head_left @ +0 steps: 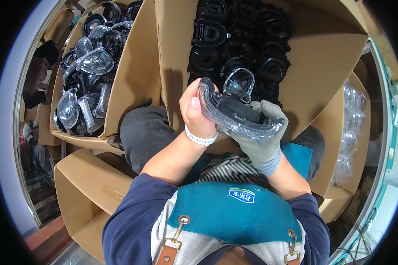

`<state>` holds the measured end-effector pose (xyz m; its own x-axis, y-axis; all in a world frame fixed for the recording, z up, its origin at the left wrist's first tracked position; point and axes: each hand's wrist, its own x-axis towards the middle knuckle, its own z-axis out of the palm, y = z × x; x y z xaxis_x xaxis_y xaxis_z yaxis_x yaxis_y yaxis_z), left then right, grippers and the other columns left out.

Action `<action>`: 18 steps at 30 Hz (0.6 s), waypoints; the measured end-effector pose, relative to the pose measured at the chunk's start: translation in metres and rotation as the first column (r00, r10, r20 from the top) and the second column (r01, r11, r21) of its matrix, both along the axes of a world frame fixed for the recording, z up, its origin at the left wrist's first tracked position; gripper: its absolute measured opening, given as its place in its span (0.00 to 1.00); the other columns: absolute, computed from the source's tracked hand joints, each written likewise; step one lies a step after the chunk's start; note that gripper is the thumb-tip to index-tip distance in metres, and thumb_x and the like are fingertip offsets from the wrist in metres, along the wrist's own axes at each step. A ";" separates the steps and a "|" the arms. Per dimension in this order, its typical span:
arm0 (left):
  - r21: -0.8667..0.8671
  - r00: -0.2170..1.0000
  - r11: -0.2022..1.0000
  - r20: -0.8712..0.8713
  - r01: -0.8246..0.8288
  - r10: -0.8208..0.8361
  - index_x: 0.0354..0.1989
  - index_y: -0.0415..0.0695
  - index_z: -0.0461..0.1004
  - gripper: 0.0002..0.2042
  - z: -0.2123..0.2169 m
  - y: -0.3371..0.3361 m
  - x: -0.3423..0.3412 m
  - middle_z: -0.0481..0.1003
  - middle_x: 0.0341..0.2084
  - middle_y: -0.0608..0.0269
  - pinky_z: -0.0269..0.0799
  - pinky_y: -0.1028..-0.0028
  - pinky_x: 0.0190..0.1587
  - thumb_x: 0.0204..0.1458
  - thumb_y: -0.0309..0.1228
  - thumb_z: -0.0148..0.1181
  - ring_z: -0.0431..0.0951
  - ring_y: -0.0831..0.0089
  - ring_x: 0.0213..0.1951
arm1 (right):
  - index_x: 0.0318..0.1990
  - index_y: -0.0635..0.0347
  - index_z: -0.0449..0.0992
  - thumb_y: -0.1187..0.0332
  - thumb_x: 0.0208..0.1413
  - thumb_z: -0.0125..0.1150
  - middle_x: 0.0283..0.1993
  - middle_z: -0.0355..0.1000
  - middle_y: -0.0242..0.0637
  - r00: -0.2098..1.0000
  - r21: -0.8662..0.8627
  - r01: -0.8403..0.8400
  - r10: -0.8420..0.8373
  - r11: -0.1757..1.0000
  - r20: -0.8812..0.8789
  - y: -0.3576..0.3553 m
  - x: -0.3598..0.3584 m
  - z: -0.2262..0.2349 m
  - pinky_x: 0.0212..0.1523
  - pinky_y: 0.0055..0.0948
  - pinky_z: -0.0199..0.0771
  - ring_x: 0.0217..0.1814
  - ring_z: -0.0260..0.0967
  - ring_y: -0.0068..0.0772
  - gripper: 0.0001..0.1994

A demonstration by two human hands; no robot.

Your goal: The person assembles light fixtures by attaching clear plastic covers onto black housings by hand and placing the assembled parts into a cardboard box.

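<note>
Between both hands I hold a curved black plastic part with a clear ribbed cover over the box in front of me. My left hand, bare with a white band at the wrist, is closed on its left end. In a grey glove, my right hand wraps round the right end from beneath; some of its fingers are hidden. Just beyond the part rises a clear rounded lens piece; whether it is joined to it I cannot tell. Rows of black plastic housings fill the far side of the open cardboard box.
At the left, a cardboard box holds black parts and clear plastic covers. Another opened box stands nearer, at lower left. Clear wrapped pieces sit in a box at the right. My knees are beside the middle box.
</note>
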<state>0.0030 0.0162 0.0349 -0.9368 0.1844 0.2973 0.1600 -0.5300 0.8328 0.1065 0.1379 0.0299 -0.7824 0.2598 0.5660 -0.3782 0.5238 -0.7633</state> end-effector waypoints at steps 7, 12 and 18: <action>0.525 0.922 0.798 -0.375 0.296 -0.095 0.42 0.48 0.74 0.22 0.053 -0.123 -0.037 0.73 0.44 0.58 0.71 0.54 0.53 0.54 0.55 0.51 0.72 0.64 0.53 | 0.56 0.69 0.67 0.51 0.48 0.65 0.56 0.66 0.58 0.749 0.409 0.252 -0.445 0.877 0.491 0.089 -0.016 -0.018 0.58 0.42 0.66 0.59 0.65 0.55 0.34; -0.098 0.160 0.140 -0.241 -0.985 0.957 0.43 0.31 0.72 0.26 0.066 -0.229 -0.155 0.75 0.39 0.44 0.74 0.58 0.46 0.56 0.49 0.49 0.78 0.56 0.37 | 0.68 0.59 0.47 0.33 0.42 0.57 0.71 0.46 0.54 0.392 0.636 -0.028 -0.577 0.771 0.717 0.076 0.021 -0.075 0.68 0.53 0.46 0.72 0.42 0.61 0.53; -0.610 0.575 -0.578 -0.771 -0.542 0.274 0.54 0.40 0.68 0.31 0.007 -0.331 -0.248 0.71 0.48 0.42 0.65 0.56 0.55 0.47 0.50 0.62 0.71 0.48 0.51 | 0.71 0.54 0.43 0.37 0.42 0.58 0.74 0.38 0.48 0.229 0.563 -0.177 -0.523 0.807 0.821 0.035 -0.005 -0.088 0.70 0.57 0.39 0.77 0.30 0.53 0.52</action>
<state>-0.2447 -0.3144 0.0420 -0.8207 -0.1348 0.5552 -0.1312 0.9903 0.0465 0.1012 0.1731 -0.0585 -0.7672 0.4634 -0.4435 0.5511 0.8300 -0.0860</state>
